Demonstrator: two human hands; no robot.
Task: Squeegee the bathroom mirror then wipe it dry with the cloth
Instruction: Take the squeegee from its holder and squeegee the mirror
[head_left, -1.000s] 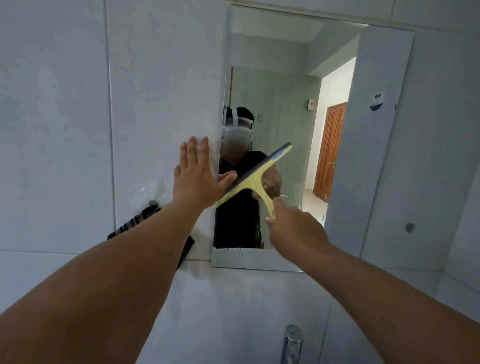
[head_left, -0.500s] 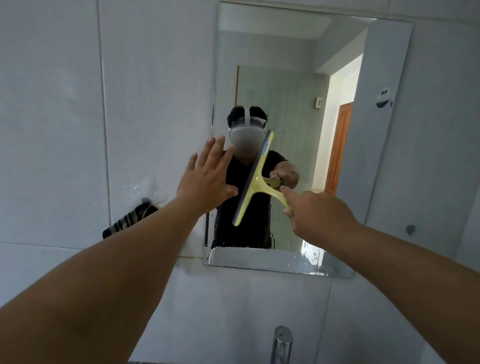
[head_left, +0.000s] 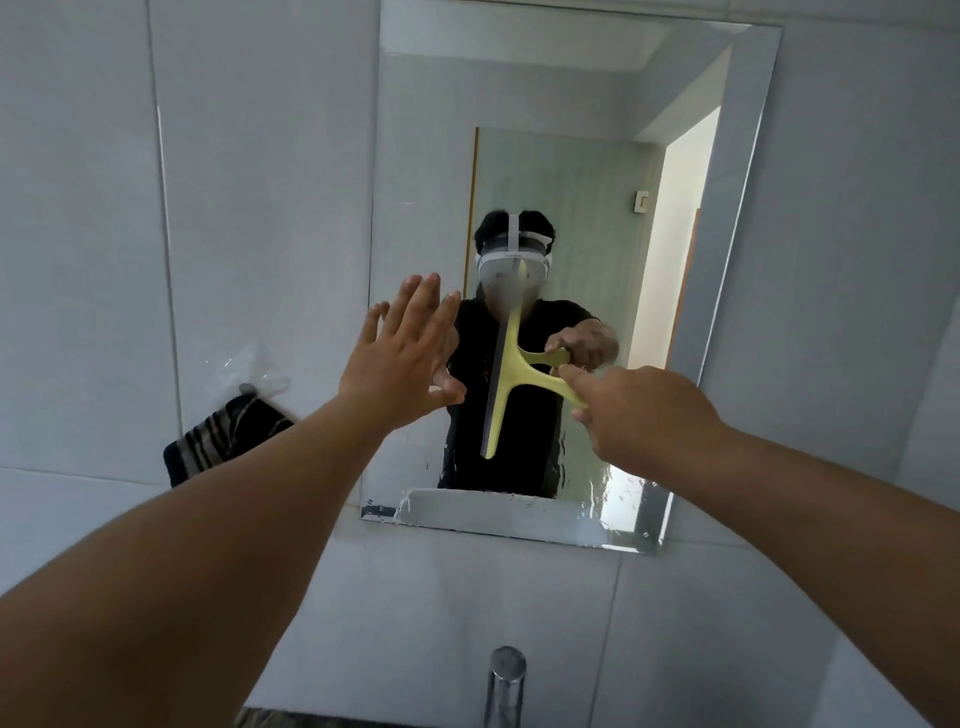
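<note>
While R hand (head_left: 644, 415) pinches the yellow squeegee (head_left: 506, 379) w/ blade upright on the mirror (head_left: 571, 156), L hand (head_left: 405, 353) is spread flat; droplets along mirror's bottom.

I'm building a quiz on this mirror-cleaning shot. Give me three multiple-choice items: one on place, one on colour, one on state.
1. Where does the striped cloth hang?
A. left of the mirror
B. on the tap
C. right of the mirror

2. What colour is the squeegee handle?
A. red
B. yellow-green
C. black

3. How is the left hand?
A. gripping the cloth
B. fisted
C. open, fingers spread

Answers:
1 A, it hangs on the tiled wall left of the mirror.
2 B, the right hand holds a yellow-green handle.
3 C, its fingers are spread and hold nothing.
</note>
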